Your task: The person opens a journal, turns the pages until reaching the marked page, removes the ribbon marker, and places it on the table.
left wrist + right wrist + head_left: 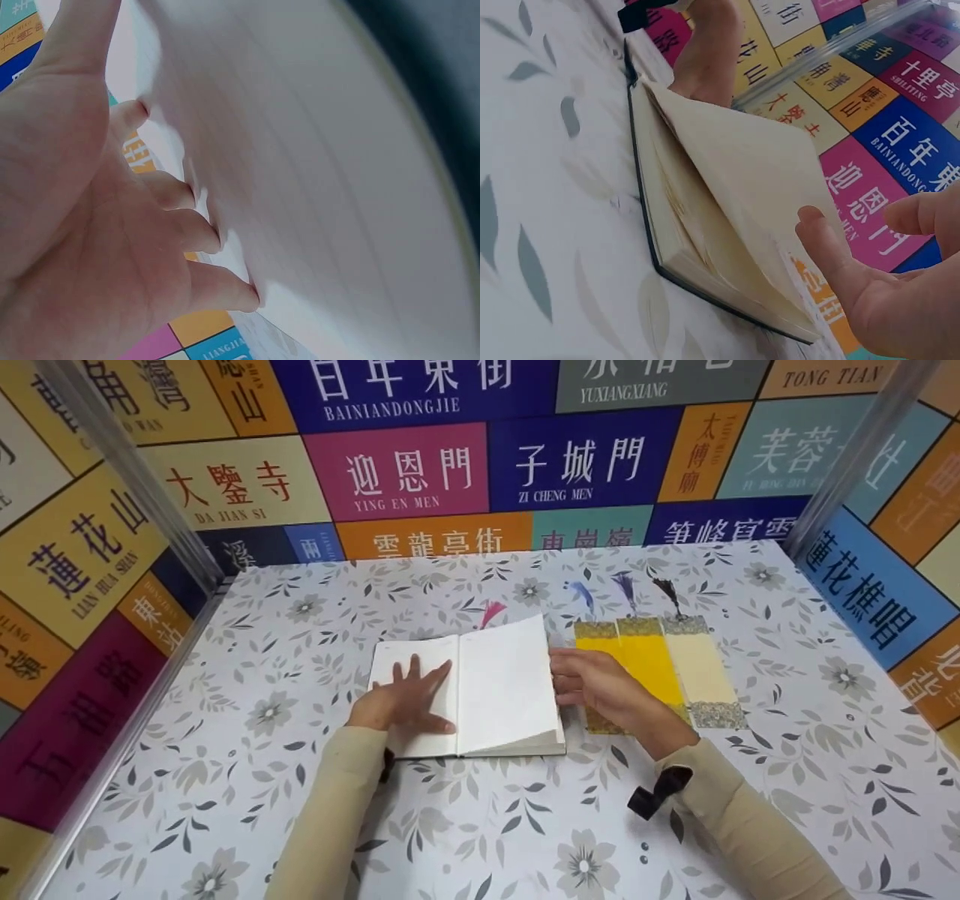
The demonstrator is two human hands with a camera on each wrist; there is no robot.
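Two beige sleeves [330,802] reach in over the table [487,825] from its near edge, with a black strap [664,789] at the right wrist. The left hand [409,697] lies on the open book's left page, fingers fanned wide and pointing to the table's far edge, thumb out towards the spine. The right hand [600,682] comes in slantwise at the book's right edge, fingers pointing left; the right wrist view shows two digits apart, though whether any fingertip touches the page, I cannot tell. The book [506,682] lies a little left of the table's middle, its top right leaf raised. Two yellow bookmarks [651,664] and a cream bookmark [699,667] lie towards the table's right edge, tassels pointing to the far edge. A pink tassel [491,613] shows just beyond the book. Past the far edge stands a wall [412,472] of coloured name panels.
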